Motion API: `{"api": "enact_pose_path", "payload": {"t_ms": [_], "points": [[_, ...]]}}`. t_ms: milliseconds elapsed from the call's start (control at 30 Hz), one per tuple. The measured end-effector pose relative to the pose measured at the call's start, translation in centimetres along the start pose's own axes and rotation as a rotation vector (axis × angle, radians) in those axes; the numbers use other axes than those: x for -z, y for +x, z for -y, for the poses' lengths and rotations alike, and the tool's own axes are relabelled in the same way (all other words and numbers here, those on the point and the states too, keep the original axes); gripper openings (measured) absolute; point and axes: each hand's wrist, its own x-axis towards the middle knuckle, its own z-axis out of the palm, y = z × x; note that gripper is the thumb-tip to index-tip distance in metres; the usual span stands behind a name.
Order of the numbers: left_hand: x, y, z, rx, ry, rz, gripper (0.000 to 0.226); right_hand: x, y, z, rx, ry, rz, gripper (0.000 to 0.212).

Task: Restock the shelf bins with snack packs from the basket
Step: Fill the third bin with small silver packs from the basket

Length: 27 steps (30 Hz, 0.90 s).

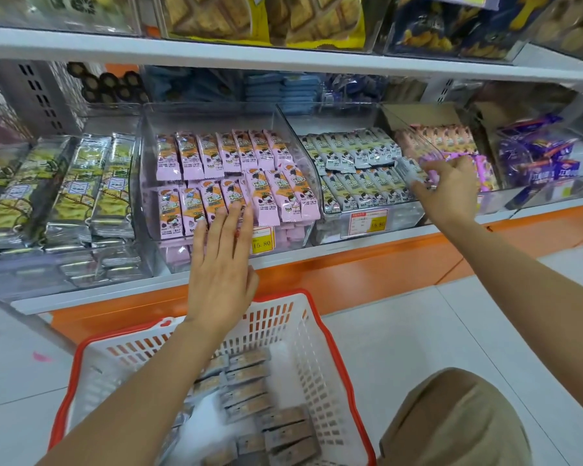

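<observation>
A white basket with a red rim (303, 317) stands on the floor below me and holds several grey snack packs (249, 391). My left hand (221, 270) is flat with straight fingers, its tips touching the pink snack packs (216, 169) at the front of a clear shelf bin (145, 183). My right hand (448, 190) reaches into the neighbouring clear bin (381, 223) of grey snack packs (354, 163) and pinches one grey pack (411, 171) at that bin's right edge.
Left of the pink bin lies a bin of silver-and-yellow packs (64, 190). Right of the grey bin are pink packs (438, 136) and purple-blue packs (539, 159). An upper shelf (283, 57) overhangs the bins. My knee in tan cloth (458, 422) is beside the basket.
</observation>
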Motion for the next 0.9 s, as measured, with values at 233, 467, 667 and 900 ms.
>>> {"api": "enact_pose_path", "payload": {"t_ms": [233,467,667,900], "points": [[-1.1,-6.2,1.3,-0.11,-0.023,-0.004,0.069,-1.0,-13.4,8.1,0.328,0.515,0.226,0.009],[-3.7,-12.1,6.4,-0.05,0.049,0.347,0.077,-12.4,-26.9,8.5,0.33,0.415,0.838,0.02],[-6.7,-15.7,9.7,0.12,0.143,0.548,0.103,-19.2,-32.5,7.0,0.27,0.092,1.163,0.032],[-9.3,-16.9,10.5,0.112,0.116,0.486,0.089,-24.1,-35.5,5.5,0.187,-0.109,1.329,0.036]]}}
